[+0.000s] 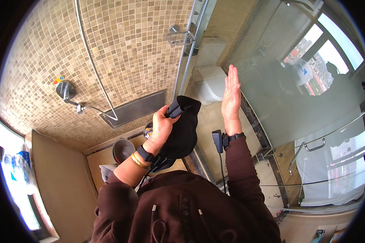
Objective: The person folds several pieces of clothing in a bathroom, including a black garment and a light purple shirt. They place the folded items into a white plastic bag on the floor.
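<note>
Bunched black fabric (182, 130) hangs from my left hand (163, 123), whose fingers and thumb close round a folded part near its top. My right hand (231, 98) is raised to the right of the cloth, apart from it, with straight fingers held close together and nothing in it. A black device (218, 141) with a cable is strapped at my right wrist. My left wrist bears a black strap and a gold-coloured bangle (139, 160). What the fabric is cannot be told.
A mosaic-tiled wall with a shower mixer (66, 90), hose (92, 60) and wire soap basket (181, 38) stands left. A grey bucket (123, 150) is on the floor below. Beyond are a white toilet (211, 85) and, at right, a glass partition (292, 100) with a metal handle (314, 147).
</note>
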{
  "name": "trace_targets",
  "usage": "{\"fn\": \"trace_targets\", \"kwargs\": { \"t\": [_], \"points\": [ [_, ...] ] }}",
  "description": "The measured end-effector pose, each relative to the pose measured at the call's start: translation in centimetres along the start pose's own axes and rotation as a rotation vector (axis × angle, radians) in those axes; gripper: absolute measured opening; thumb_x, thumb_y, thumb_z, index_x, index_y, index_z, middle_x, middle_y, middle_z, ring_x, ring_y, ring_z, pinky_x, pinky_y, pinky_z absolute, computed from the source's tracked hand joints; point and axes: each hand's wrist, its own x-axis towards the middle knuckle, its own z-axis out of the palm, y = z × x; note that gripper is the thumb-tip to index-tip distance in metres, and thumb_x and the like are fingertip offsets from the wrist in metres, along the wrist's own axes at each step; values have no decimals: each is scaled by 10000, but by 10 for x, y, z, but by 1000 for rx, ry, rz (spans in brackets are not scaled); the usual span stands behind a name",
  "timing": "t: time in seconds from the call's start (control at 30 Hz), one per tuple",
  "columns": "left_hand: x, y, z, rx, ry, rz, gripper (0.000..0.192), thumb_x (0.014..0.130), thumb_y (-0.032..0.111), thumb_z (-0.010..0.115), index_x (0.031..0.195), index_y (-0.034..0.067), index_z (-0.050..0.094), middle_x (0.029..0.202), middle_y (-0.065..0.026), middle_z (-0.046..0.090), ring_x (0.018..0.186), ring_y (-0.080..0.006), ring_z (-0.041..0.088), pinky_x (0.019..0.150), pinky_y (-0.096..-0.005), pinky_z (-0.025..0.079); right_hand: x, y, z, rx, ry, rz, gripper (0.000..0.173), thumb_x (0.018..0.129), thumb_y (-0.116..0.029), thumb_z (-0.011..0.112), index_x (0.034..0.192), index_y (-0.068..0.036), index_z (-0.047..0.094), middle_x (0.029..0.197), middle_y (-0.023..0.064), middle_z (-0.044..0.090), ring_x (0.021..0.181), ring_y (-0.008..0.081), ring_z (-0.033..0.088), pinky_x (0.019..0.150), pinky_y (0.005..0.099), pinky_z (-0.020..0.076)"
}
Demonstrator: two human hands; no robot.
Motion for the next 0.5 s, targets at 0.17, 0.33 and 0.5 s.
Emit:
{"fn": "trace_targets", "kwargs": {
  "t": [0.17, 0.33, 0.5],
  "points": [
    [-5, -10, -5, 94, -37, -22, 317, 793, -42, 700, 1103, -24, 640, 950, -43, 685, 883, -109, 607, 826, -258, 496, -12, -7, 7, 111, 76, 121, 856, 962, -632, 368, 1538, -29, 175, 1619, 135, 128, 1505, 270, 68, 1209, 441, 22],
    [-8, -11, -10, 17, -7, -37, 310, 792, -24, 711, 1093, -32, 637, 932, -44, 686, 876, -111, 610, 822, -260, 498, -6, 5, -8, 53, 33, 39, 859, 961, -637, 366, 1540, -34, 170, 1620, 137, 122, 1504, 279, 65, 1208, 448, 20],
    [-9, -14, -18, 85, 20, -13, 329, 796, -22, 712, 1113, -36, 626, 942, -55, 688, 884, -107, 609, 828, -264, 498, -5, 8, -8, -39, -19, -52, 847, 966, -632, 359, 1540, -38, 174, 1619, 141, 124, 1504, 283, 70, 1208, 449, 28]
  ]
}}
